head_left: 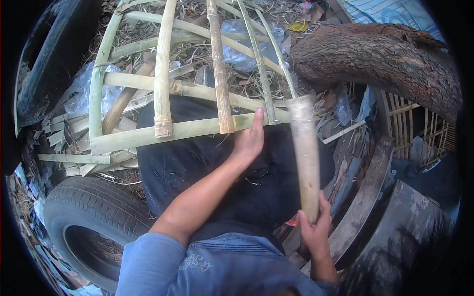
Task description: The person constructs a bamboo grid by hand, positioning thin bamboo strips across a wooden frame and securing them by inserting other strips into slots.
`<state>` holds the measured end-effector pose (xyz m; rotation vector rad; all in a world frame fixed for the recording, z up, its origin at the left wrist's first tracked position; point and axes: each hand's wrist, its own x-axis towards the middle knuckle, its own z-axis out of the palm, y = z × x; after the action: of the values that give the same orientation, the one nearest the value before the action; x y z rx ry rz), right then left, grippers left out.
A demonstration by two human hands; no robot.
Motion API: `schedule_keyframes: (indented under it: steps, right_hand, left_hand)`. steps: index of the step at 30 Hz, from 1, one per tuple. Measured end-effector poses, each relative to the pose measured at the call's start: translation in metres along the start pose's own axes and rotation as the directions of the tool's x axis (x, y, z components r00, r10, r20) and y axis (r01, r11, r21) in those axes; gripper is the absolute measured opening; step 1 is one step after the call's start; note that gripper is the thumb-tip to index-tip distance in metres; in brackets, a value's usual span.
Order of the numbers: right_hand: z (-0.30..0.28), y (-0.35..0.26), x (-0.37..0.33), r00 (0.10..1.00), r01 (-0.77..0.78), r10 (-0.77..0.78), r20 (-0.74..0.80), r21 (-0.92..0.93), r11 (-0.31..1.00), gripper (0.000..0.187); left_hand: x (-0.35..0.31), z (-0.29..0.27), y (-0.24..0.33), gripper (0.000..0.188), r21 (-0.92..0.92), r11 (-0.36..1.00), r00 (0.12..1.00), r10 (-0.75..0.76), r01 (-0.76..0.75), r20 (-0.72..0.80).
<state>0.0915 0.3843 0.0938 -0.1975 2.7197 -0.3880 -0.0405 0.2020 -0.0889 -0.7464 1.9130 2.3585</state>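
Note:
A lattice of split bamboo strips, green and pale, lies across my lap and spreads away from me. My left hand grips its near edge strip from below, one digit pointing up over the strip. On the right, my right hand is wrapped round the lower end of a long, pale wooden handle. The handle stands nearly lengthwise in view, and its wrapped upper end overlaps the right end of the edge strip. A blade or other working end cannot be made out there.
An old tyre lies at the lower left. A thick, rough-barked log crosses the upper right, with slatted bamboo work below it. Wooden boards lie to my right. Shavings, offcuts and clear plastic litter the ground beyond.

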Motion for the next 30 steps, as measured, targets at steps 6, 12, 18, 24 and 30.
schedule_keyframes:
  steps: [6,12,18,24,30]
  right_hand:
    - [0.004,-0.005,0.014,0.997,-0.075,0.077,-0.007,0.146,0.986,0.067]
    - [0.003,-0.009,0.016,0.996,-0.012,0.012,-0.086,0.001,1.0,0.067]
    - [0.004,-0.021,0.01,0.867,0.04,0.28,-0.412,0.618,0.786,0.063]
    - [0.006,-0.021,0.009,0.915,0.064,0.157,-0.372,0.518,0.853,0.062]
    - [0.012,-0.002,0.0,0.978,-0.002,0.066,-0.196,0.309,0.951,0.063]
  left_hand:
    - [0.006,-0.001,0.003,0.052,-0.016,1.0,0.999,-0.02,0.02,0.033]
    - [0.009,0.004,0.0,0.066,0.031,0.996,0.992,-0.091,0.089,0.085]
    - [0.006,0.003,0.006,0.064,0.018,0.999,0.998,-0.031,0.03,0.048]
    - [0.01,0.011,-0.028,0.069,-0.012,0.984,0.974,0.171,-0.175,-0.148]
    - [-0.002,-0.001,0.002,0.068,-0.016,1.0,0.999,0.022,-0.021,0.031]
